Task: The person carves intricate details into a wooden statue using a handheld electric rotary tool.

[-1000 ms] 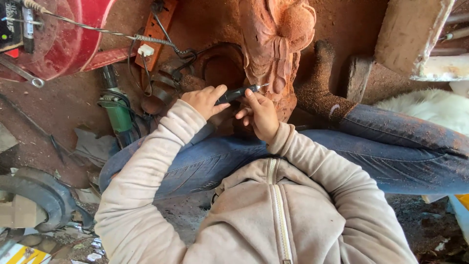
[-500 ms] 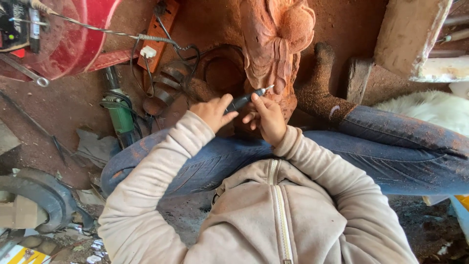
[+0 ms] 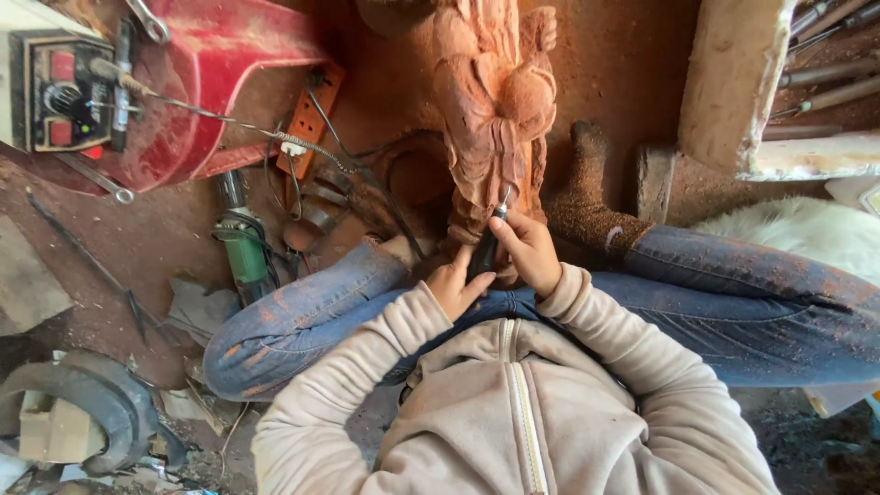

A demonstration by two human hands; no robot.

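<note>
Head view, looking straight down: a person sits on a dust-covered floor (image 3: 623,82) with legs in blue jeans spread around a reddish-brown wood carving (image 3: 495,119) that stands between the knees. Both hands meet at the lower edge of the carving.

Right hand (image 3: 530,249): fingers closed around the upper part of a dark rotary hand tool (image 3: 486,247), thumb and fingertips pinching it close to its metal tip. The tip points up and sits against the base of the carving.

Left hand (image 3: 455,284): fingers curled against the lower body of the same tool, supporting it from below and from the left. The two hands touch each other around the tool.

Tool position: slightly tilted from upright, held between both hands, just in front of the chest and directly under the carved figure.

Surroundings:
- A green angle grinder (image 3: 244,252) lies on the floor to the left of the left knee, well apart from the hands.
- An orange power strip (image 3: 310,119) lies above the grinder, with cables running from it.
- A red machine housing (image 3: 211,82) fills the upper left corner.
- A pale wooden block (image 3: 733,78) stands at upper right.
- A sock-covered foot (image 3: 587,197) rests just right of the carving
</note>
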